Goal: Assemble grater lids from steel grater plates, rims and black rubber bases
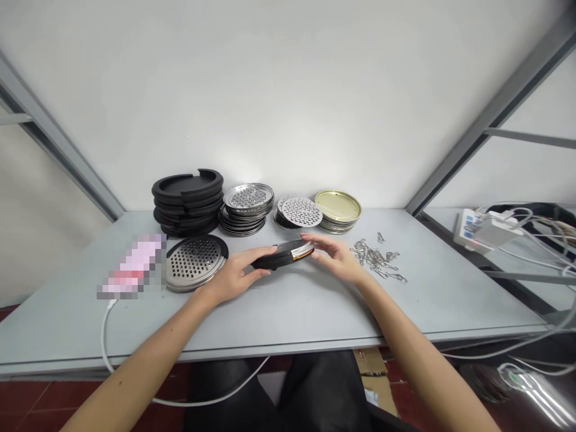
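A round black-rimmed disc assembly (282, 255) is held tilted above the middle of the table, its edge facing me. My left hand (236, 273) grips its left side, thumb below and fingers on top. My right hand (335, 257) has its fingers round the right end, where silvery and orange-brown layers show at the edge. Just left of my left hand lies a perforated metal disc (194, 262) with a partial black rim. To the right of my right hand is a loose pile of small metal clips (375, 258).
Along the wall on the grey table (288, 318) stand stacked black rings (188, 201), grater-like discs (249, 198), more perforated discs (300, 211) and gold lids (338, 207). A blurred pink phone (135, 264) with a white cable lies left. A power strip (488, 228) sits beyond the right frame.
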Demonstrator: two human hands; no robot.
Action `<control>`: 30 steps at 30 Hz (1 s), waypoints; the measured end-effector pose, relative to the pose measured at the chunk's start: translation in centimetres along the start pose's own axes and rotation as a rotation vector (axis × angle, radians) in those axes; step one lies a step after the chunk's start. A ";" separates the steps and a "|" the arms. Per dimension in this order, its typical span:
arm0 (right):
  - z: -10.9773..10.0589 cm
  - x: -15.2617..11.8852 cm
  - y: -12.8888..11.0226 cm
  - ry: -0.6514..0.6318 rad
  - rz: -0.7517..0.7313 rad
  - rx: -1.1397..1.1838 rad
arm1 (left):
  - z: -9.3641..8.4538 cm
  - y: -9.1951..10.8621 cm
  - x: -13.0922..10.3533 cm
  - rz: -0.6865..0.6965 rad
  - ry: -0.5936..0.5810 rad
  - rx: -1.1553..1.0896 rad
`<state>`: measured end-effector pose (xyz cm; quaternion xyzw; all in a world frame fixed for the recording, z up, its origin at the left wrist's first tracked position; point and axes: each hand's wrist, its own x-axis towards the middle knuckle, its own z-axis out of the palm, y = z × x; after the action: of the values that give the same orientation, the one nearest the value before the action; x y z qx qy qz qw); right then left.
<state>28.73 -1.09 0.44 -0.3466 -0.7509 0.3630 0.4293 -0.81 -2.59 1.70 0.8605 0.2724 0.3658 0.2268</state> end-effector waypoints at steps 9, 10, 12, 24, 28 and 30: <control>-0.1 0.2 0.0 0.107 0.073 -0.063 | -0.7 2.9 -1.6 0.168 0.181 0.159; -0.1 0.3 0.0 0.119 0.095 -0.073 | -1.0 3.5 -2.0 0.194 0.211 0.178; -0.1 0.3 0.1 0.135 0.129 -0.092 | -1.8 4.8 -2.6 0.238 0.259 0.223; 0.1 0.2 -0.3 0.115 0.155 -0.292 | -8.0 3.3 -7.2 0.162 0.428 0.917; 0.2 0.2 -0.4 0.087 0.156 -0.303 | -7.5 1.5 -9.0 0.128 0.439 0.999; 0.2 0.2 -0.3 0.080 0.154 -0.308 | -7.0 1.2 -9.5 0.095 0.419 0.994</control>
<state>28.40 -1.14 0.73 -0.4788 -0.7512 0.2615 0.3716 -11.26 -8.12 2.01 0.7840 0.4130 0.3665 -0.2836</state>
